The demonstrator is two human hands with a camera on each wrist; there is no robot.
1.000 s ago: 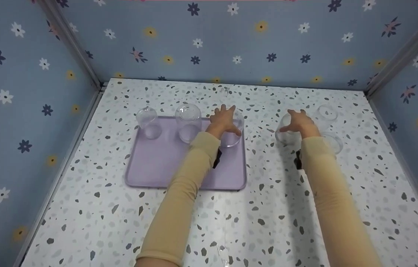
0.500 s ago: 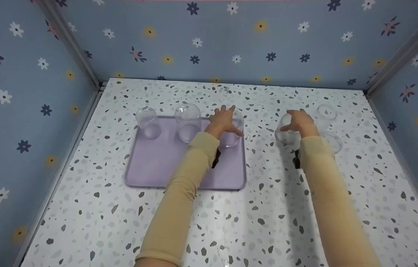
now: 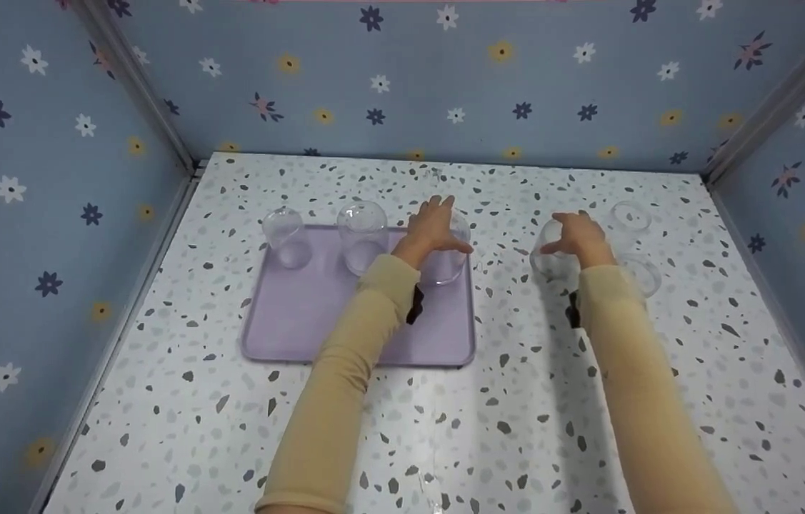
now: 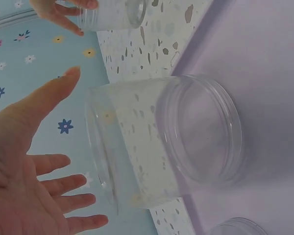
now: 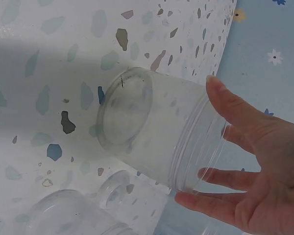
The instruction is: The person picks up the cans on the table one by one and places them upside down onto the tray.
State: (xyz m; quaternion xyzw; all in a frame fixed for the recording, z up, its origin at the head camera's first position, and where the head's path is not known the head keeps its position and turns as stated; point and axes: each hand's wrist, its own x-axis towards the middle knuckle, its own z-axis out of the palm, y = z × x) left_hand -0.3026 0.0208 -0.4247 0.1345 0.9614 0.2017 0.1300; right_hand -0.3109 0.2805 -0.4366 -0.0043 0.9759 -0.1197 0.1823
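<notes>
At the right end of the purple tray [image 3: 302, 314], a clear jar [image 3: 445, 268] [image 4: 201, 132] stands on the tray. The left hand [image 3: 432, 230] [image 4: 34, 186] is beside its upper end, fingers and thumb spread wide, with a gap between hand and jar in the left wrist view. To the right of the tray, the right hand [image 3: 579, 239] [image 5: 259, 171] holds another clear jar [image 3: 552, 264] [image 5: 147, 117] around its threaded rim, thumb on one side and fingers on the other. That jar's base appears to rest on the speckled table.
Two more clear jars, a small one [image 3: 293, 246] and a taller one [image 3: 363, 243], stand at the tray's back left and middle. Further clear containers [image 3: 639, 275] [image 5: 68, 215] are right of the right hand. Flowered walls [image 3: 416, 78] enclose the table [image 3: 488, 442] behind and at both sides.
The left hand's fingers have spread and shifted slightly up and away from the jar at the tray's right end. The right hand and its jar have stayed nearly where they were.
</notes>
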